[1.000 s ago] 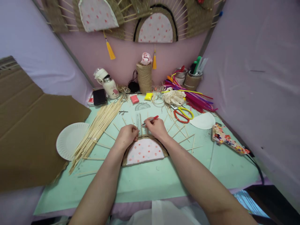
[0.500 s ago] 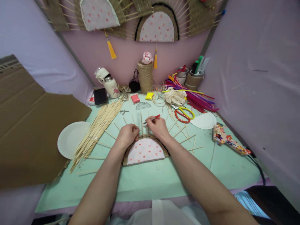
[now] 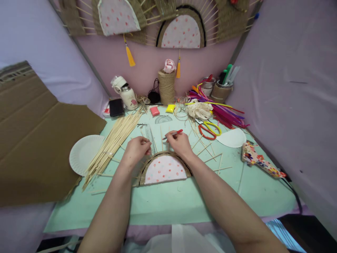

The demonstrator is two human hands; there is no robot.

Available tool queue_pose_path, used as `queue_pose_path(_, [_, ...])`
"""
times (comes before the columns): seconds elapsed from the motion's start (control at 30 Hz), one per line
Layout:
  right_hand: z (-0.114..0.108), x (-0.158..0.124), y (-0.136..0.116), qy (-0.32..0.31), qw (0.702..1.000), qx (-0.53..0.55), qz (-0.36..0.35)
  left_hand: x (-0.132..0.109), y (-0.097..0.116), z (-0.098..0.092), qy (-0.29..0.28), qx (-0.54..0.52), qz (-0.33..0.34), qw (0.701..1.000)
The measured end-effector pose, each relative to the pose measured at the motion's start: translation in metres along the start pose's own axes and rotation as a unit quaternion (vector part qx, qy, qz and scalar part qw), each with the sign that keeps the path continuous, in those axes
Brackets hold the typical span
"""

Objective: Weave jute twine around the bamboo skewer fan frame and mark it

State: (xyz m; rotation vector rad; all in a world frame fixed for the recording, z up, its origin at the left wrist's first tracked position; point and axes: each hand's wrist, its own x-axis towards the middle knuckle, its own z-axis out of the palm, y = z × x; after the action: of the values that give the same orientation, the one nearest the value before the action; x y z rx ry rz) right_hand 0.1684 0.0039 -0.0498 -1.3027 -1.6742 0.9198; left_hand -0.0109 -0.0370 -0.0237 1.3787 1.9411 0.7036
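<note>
A small craft workspace, set up like a booth: lilac cloth (image 3: pixel 44 38) is hanging at both sides, and a pink wall (image 3: pixel 147 72) is standing behind a pale green table (image 3: pixel 163 207). Woven half-round decorations (image 3: pixel 181 33) are hanging on the wall. Craft supplies are filling the tabletop: thin wooden sticks (image 3: pixel 114 144) are lying at left, a twine spool (image 3: pixel 166 89) is standing at back, scissors (image 3: pixel 204 123) and a flowered glue gun (image 3: pixel 259 161) are resting at right.
</note>
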Motion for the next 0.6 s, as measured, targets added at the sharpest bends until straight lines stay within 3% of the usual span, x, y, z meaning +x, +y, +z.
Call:
queue_pose_path(0.27, [0.001,-0.0023,-0.0018,-0.021,1.0,-0.004,-0.007,-0.0087,-0.0035,0.0057,-0.023,-0.05,-0.051,0.997])
queue_pose_path(0.6, [0.0014,-0.004,-0.0043,-0.035,0.999,-0.014,-0.007,-0.009,-0.005,0.0081,-0.058,-0.069,-0.053,0.994])
